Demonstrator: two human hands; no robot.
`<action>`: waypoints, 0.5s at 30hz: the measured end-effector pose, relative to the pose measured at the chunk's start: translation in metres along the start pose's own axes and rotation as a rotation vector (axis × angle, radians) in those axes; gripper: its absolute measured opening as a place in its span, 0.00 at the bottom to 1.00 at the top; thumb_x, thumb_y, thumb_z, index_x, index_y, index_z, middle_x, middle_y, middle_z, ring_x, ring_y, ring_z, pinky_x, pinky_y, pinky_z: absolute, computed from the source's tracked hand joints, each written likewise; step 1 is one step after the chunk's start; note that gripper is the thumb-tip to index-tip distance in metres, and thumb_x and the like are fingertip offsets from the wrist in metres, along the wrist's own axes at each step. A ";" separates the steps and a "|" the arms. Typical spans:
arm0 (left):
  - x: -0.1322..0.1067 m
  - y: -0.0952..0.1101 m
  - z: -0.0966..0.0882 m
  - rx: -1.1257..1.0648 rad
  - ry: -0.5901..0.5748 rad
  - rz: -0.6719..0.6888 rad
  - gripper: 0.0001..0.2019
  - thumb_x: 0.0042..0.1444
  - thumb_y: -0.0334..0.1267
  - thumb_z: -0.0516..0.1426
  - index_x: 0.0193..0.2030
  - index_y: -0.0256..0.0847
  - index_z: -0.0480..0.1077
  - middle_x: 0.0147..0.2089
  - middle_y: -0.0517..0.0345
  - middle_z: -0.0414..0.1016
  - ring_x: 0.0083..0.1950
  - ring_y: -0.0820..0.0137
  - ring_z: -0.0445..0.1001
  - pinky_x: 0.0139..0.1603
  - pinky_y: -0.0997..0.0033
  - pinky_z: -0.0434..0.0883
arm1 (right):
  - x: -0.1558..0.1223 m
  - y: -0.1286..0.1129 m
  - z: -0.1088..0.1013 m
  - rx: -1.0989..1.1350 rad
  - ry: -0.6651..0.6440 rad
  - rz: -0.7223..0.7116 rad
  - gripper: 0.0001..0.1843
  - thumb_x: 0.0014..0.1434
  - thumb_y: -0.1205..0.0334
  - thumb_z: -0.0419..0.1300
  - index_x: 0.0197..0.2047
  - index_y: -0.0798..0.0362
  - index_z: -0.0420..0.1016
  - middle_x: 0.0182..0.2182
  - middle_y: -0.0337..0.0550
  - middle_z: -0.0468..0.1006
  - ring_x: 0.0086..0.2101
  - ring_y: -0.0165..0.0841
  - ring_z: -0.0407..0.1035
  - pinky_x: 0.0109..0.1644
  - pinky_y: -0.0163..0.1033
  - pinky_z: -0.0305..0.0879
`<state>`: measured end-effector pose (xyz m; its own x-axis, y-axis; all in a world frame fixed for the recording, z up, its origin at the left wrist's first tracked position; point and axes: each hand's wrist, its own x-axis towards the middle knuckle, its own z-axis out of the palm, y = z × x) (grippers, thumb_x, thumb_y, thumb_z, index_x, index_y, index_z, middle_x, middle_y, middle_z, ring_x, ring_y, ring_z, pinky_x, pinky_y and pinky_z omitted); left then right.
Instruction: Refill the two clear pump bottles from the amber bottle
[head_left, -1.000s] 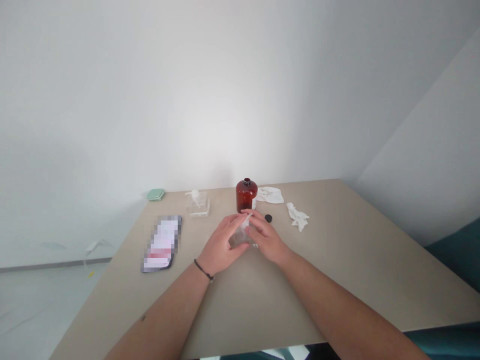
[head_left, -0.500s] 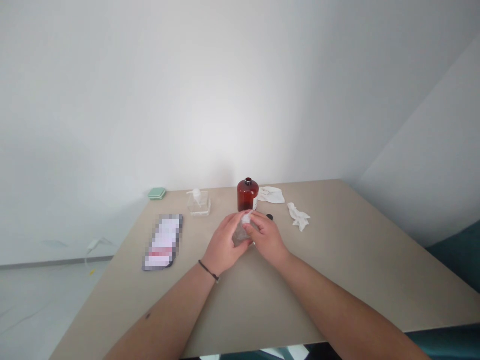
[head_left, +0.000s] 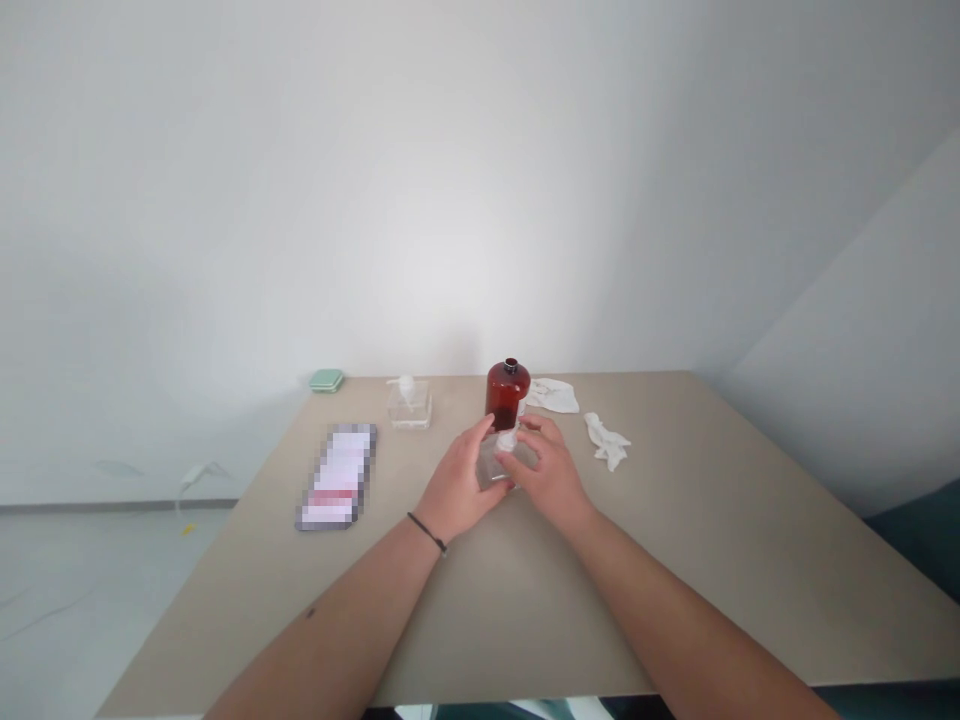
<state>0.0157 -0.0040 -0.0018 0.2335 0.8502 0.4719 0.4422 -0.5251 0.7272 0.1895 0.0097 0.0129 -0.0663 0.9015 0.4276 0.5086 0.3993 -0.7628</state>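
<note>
A clear, squarish bottle (head_left: 490,464) stands between my hands near the middle of the table. My left hand (head_left: 459,482) is wrapped round its left side, thumb at the near edge and a finger at the far side. At the bottle's white top (head_left: 507,440), my right hand (head_left: 553,474) closes with its thumb in front and its fingers behind. Whether the top has a spout cannot be made out. Just behind them is a dark amber bottle (head_left: 507,390) with an uncapped neck.
Another clear square bottle with a white pump (head_left: 409,405) stands at the back left. Nearby are a phone (head_left: 341,475) and a green case (head_left: 326,380). Crumpled tissue (head_left: 606,442) and a flatter tissue (head_left: 553,395) lie to the right. A wall rises behind the table (head_left: 712,520).
My right fingers have spread a little and shifted about the white top, uncovering more of it and of the clear bottle. The small black object behind my right hand is now hidden.
</note>
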 end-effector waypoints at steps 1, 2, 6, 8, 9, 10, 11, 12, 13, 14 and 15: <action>0.000 -0.001 0.000 -0.039 -0.010 -0.007 0.45 0.51 0.33 0.67 0.72 0.45 0.49 0.65 0.42 0.68 0.65 0.54 0.71 0.67 0.44 0.68 | 0.000 -0.002 -0.001 -0.014 -0.007 0.005 0.14 0.53 0.51 0.68 0.40 0.48 0.83 0.53 0.51 0.73 0.56 0.48 0.66 0.65 0.56 0.61; -0.001 -0.002 0.001 -0.081 -0.021 -0.013 0.46 0.51 0.33 0.68 0.73 0.45 0.48 0.66 0.41 0.67 0.65 0.54 0.71 0.67 0.44 0.68 | 0.001 -0.004 -0.002 -0.026 -0.015 0.015 0.13 0.52 0.51 0.68 0.40 0.48 0.83 0.51 0.50 0.73 0.55 0.48 0.67 0.64 0.56 0.62; -0.001 -0.005 0.002 -0.256 -0.027 -0.028 0.51 0.50 0.36 0.70 0.74 0.48 0.43 0.69 0.38 0.62 0.69 0.52 0.67 0.69 0.40 0.64 | 0.006 -0.023 -0.008 -0.108 -0.018 0.057 0.11 0.51 0.52 0.68 0.34 0.49 0.82 0.40 0.47 0.72 0.44 0.44 0.70 0.52 0.52 0.68; -0.001 -0.007 0.001 -0.353 -0.014 -0.023 0.55 0.49 0.39 0.71 0.74 0.50 0.40 0.71 0.37 0.59 0.70 0.51 0.64 0.69 0.39 0.63 | 0.011 -0.040 -0.018 -0.173 -0.020 0.030 0.11 0.50 0.51 0.68 0.32 0.49 0.81 0.34 0.43 0.71 0.37 0.40 0.69 0.45 0.47 0.68; -0.001 -0.008 0.001 -0.394 -0.006 -0.027 0.58 0.46 0.41 0.73 0.75 0.50 0.39 0.71 0.37 0.57 0.71 0.49 0.63 0.68 0.40 0.64 | 0.016 -0.052 -0.025 -0.200 -0.024 0.010 0.11 0.51 0.51 0.68 0.32 0.49 0.81 0.32 0.42 0.70 0.33 0.38 0.67 0.41 0.45 0.67; -0.001 -0.009 0.000 -0.423 -0.003 -0.043 0.61 0.44 0.43 0.74 0.75 0.50 0.38 0.71 0.36 0.57 0.70 0.49 0.63 0.66 0.41 0.66 | 0.022 -0.065 -0.033 -0.223 -0.029 -0.009 0.11 0.52 0.51 0.67 0.32 0.49 0.81 0.30 0.40 0.69 0.30 0.35 0.66 0.38 0.43 0.65; -0.001 -0.011 -0.001 -0.438 -0.008 -0.070 0.62 0.42 0.44 0.75 0.75 0.49 0.38 0.71 0.36 0.57 0.69 0.48 0.64 0.63 0.43 0.69 | 0.030 -0.079 -0.043 -0.246 -0.014 -0.044 0.11 0.53 0.50 0.66 0.31 0.49 0.80 0.28 0.39 0.68 0.28 0.34 0.64 0.35 0.42 0.63; 0.000 -0.012 -0.003 -0.439 -0.025 -0.104 0.62 0.41 0.45 0.75 0.75 0.48 0.40 0.69 0.36 0.60 0.67 0.49 0.66 0.59 0.46 0.72 | 0.039 -0.094 -0.052 -0.268 0.004 -0.079 0.12 0.54 0.49 0.66 0.30 0.50 0.79 0.27 0.37 0.66 0.27 0.33 0.63 0.34 0.41 0.61; 0.000 -0.012 -0.005 -0.429 -0.053 -0.136 0.59 0.41 0.46 0.74 0.75 0.47 0.43 0.67 0.37 0.63 0.63 0.51 0.68 0.55 0.50 0.74 | 0.050 -0.110 -0.062 -0.291 0.032 -0.112 0.14 0.55 0.48 0.65 0.28 0.50 0.78 0.26 0.37 0.65 0.27 0.32 0.62 0.33 0.40 0.60; 0.001 -0.012 -0.007 -0.411 -0.089 -0.162 0.55 0.43 0.47 0.73 0.74 0.46 0.48 0.64 0.39 0.66 0.60 0.53 0.70 0.52 0.54 0.75 | 0.061 -0.125 -0.070 -0.316 0.068 -0.149 0.16 0.55 0.47 0.66 0.27 0.50 0.77 0.25 0.36 0.64 0.26 0.31 0.61 0.32 0.39 0.58; 0.001 -0.011 -0.009 -0.384 -0.128 -0.177 0.50 0.46 0.48 0.72 0.72 0.45 0.53 0.61 0.42 0.69 0.56 0.56 0.72 0.49 0.58 0.75 | 0.074 -0.139 -0.077 -0.330 0.116 -0.178 0.17 0.55 0.45 0.65 0.27 0.51 0.76 0.24 0.35 0.63 0.25 0.30 0.60 0.31 0.39 0.57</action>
<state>0.0031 0.0024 -0.0048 0.2995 0.9136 0.2751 0.1367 -0.3264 0.9353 0.1802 0.0074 0.1883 -0.0901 0.7907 0.6056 0.7482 0.4550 -0.4828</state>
